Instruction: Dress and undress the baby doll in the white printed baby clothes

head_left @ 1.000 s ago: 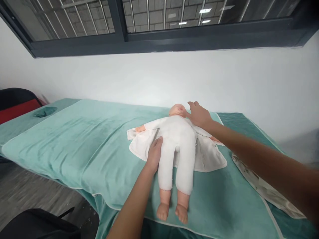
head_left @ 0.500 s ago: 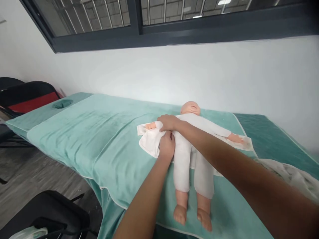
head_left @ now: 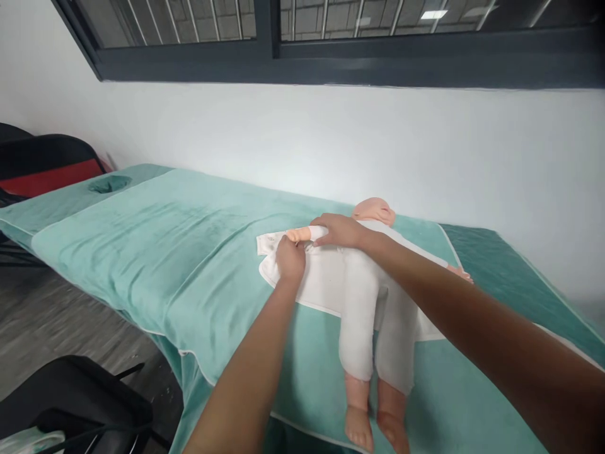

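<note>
A baby doll [head_left: 359, 302] in white clothing lies on its back, its head toward the wall and bare feet toward me. Beneath it a white baby garment [head_left: 321, 284] is spread out, one sleeve reaching left. My left hand [head_left: 290, 260] is closed at that sleeve, right beside the doll's small hand [head_left: 299, 234]; its fingertips are partly hidden, and it appears to pinch the garment's cloth. My right hand [head_left: 338, 231] curls over the doll's white-sleeved arm, thumb below and fingers above. My right forearm crosses over the doll's trunk.
A green cover [head_left: 198, 252] with a face hole lies over the long bed. Behind it stand a white wall [head_left: 331, 139] and a dark window frame [head_left: 189, 63]. A black chair [head_left: 80, 403] is at lower left; more black and red chairs [head_left: 51, 176] stand farther left.
My left hand has moved left and up, from beside the doll's hip to the sleeve by its hand. My right hand stays at the doll's arm. The view has shifted slightly.
</note>
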{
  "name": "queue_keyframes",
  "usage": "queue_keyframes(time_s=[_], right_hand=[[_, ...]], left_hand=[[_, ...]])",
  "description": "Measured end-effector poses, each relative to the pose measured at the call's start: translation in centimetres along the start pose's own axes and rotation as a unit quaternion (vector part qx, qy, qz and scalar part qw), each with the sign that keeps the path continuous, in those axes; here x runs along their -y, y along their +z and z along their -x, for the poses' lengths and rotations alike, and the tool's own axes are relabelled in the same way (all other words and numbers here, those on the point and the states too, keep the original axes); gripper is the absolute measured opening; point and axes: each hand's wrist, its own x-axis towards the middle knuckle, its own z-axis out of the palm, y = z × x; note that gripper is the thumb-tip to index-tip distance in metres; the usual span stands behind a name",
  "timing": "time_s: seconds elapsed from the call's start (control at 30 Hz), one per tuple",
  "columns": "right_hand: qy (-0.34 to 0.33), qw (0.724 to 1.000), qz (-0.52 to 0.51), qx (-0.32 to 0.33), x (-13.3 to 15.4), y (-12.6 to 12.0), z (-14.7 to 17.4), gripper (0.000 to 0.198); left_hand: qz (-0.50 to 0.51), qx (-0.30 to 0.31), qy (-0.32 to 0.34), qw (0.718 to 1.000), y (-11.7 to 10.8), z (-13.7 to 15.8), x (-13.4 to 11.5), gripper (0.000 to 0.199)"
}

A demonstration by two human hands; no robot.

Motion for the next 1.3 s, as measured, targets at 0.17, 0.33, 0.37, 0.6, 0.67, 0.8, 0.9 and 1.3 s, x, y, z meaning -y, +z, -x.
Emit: queue_keyframes(time_s=[0.17, 0.33, 0.37, 0.6, 0.67, 0.8, 0.9, 1.3], right_hand=[[-0.004, 1.000, 0.008, 0.024, 0.8, 0.3, 0.5, 0.050], [0.025, 0.998, 0.046, 0.025, 1.1, 0.3, 0.3, 0.049], [0.026, 0.998, 0.051, 0.025, 1.0, 0.4, 0.2, 0.050], [0.038, 0.994, 0.094, 0.032, 1.1, 0.7, 0.1, 0.050], [0.043, 0.992, 0.113, 0.026, 1.4, 0.8, 0.1, 0.050], [0.051, 0.988, 0.142, 0.016, 2.0, 1.3, -0.3, 0.048], [0.055, 0.985, 0.163, -0.001, 2.2, 2.0, -0.8, 0.038], [0.114, 0.969, -0.051, -0.214, 0.9, 1.1, 4.2, 0.027]], left_hand=[[0.158, -0.004, -0.050, 0.986, -0.8, -1.2, 1.3, 0.012], [0.250, -0.020, -0.091, 0.964, -1.1, -1.7, 2.1, 0.010], [0.264, -0.026, -0.098, 0.959, -1.1, -1.8, 2.2, 0.011], [0.312, -0.032, -0.121, 0.942, -1.3, -1.5, 1.8, 0.011], [0.301, -0.025, -0.112, 0.947, -1.3, -1.2, 1.4, 0.010], [0.200, 0.059, -0.041, 0.977, -0.9, -0.4, 0.6, 0.010], [0.118, 0.103, 0.011, 0.988, -0.5, 0.0, 0.3, 0.012], [-0.119, -0.061, 0.076, 0.988, -0.5, -0.1, 0.9, 0.027]])
